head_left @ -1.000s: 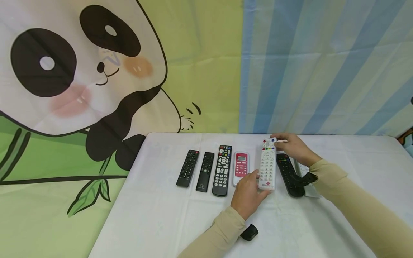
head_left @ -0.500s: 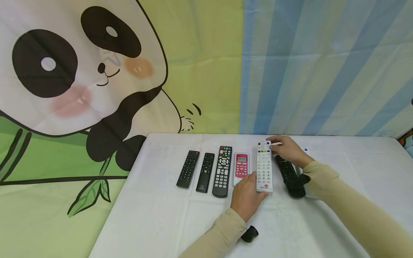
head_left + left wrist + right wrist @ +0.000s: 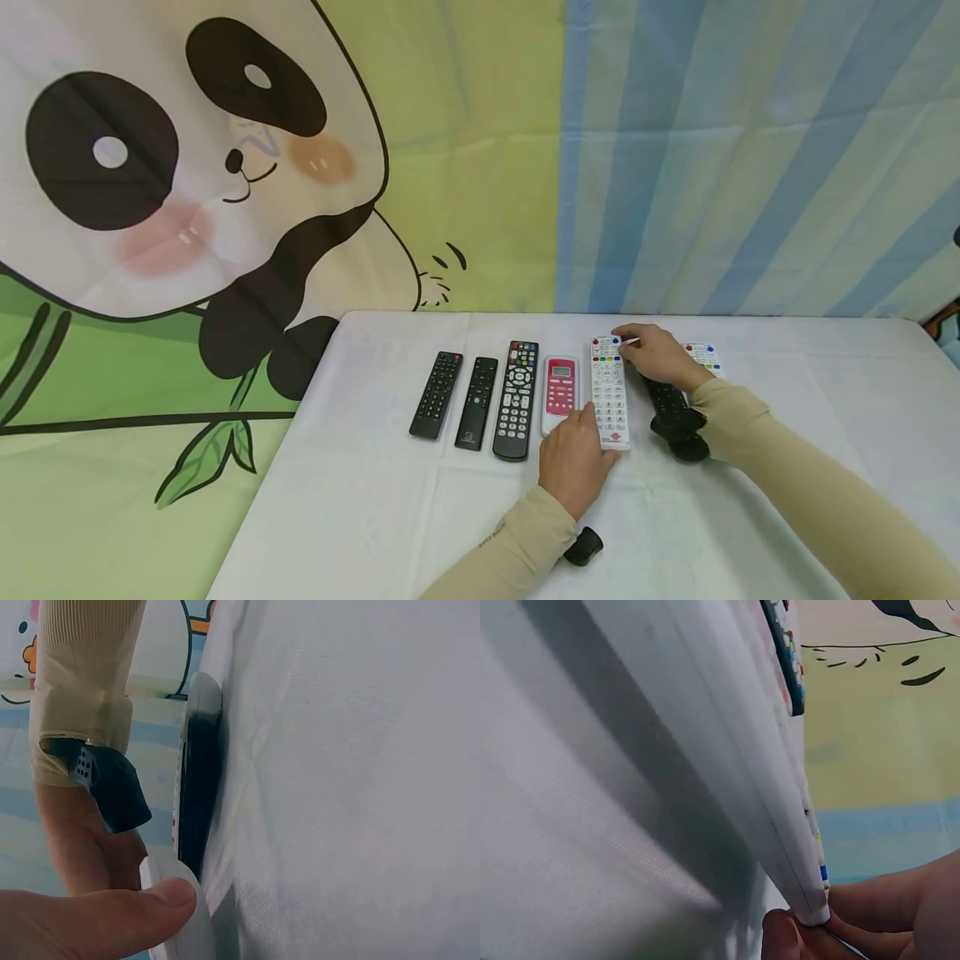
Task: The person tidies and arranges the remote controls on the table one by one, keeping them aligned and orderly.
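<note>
Both hands hold a white remote control (image 3: 610, 392) with many buttons, low over the white tablecloth. My left hand (image 3: 573, 462) grips its near end, fingers along the left side and thumb at the near right corner; the left wrist view shows that thumb pressed on the remote's white end (image 3: 196, 930). The far end is pinched by my right hand (image 3: 658, 354), its fingertips on both faces of the white remote (image 3: 742, 772) in the right wrist view. Just left lies a pink-and-white remote (image 3: 561, 385), partly covered by the left hand.
Further left, three black remotes lie in a row: a large one (image 3: 514, 400), a slim one (image 3: 477, 404) and a smaller one (image 3: 437, 394). Under the right wrist lie a black remote (image 3: 666, 398) and another white remote (image 3: 703, 356), both partly hidden. A printed curtain (image 3: 465, 150) hangs behind the table.
Both ends of the white remote have shifted left and toward the near side, closer to the pink-and-white one. The right hand moved along with it; the left hand stayed nearly in place.
</note>
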`<state>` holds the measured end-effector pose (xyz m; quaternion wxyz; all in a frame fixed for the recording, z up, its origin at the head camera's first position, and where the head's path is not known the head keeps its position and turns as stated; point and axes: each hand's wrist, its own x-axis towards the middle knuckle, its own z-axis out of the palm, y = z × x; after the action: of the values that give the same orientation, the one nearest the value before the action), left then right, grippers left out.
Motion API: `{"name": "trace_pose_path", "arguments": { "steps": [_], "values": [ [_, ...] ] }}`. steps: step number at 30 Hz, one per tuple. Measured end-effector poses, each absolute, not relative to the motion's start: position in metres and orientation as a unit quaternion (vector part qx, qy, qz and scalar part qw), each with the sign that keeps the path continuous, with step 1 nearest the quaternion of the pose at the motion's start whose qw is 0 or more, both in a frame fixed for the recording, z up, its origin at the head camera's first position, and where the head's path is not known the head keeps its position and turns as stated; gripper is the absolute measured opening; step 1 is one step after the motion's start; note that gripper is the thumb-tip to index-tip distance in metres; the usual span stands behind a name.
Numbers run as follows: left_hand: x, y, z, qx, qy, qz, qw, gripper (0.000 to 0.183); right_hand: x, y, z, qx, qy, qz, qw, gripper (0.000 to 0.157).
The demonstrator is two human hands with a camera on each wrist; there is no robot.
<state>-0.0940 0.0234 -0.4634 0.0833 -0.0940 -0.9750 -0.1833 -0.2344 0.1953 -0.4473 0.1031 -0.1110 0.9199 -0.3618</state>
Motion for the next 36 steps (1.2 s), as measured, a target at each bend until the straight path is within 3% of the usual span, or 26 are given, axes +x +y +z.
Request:
{"name": "trace_pose_path", "arguments": {
  "steps": [12,36],
  "values": [
    [-0.096,0.024,-0.464,-0.101,-0.981,-0.139,0.086,0.068,-0.233,0.189,-0.452,-0.182,0.946,-0.265,0.041,0.037],
    [-0.093,0.024,-0.468,-0.104,-0.981,-0.104,0.125,0.073,-0.232,0.190,-0.458,-0.229,0.942,-0.243,0.028,0.037]
  ]
}}
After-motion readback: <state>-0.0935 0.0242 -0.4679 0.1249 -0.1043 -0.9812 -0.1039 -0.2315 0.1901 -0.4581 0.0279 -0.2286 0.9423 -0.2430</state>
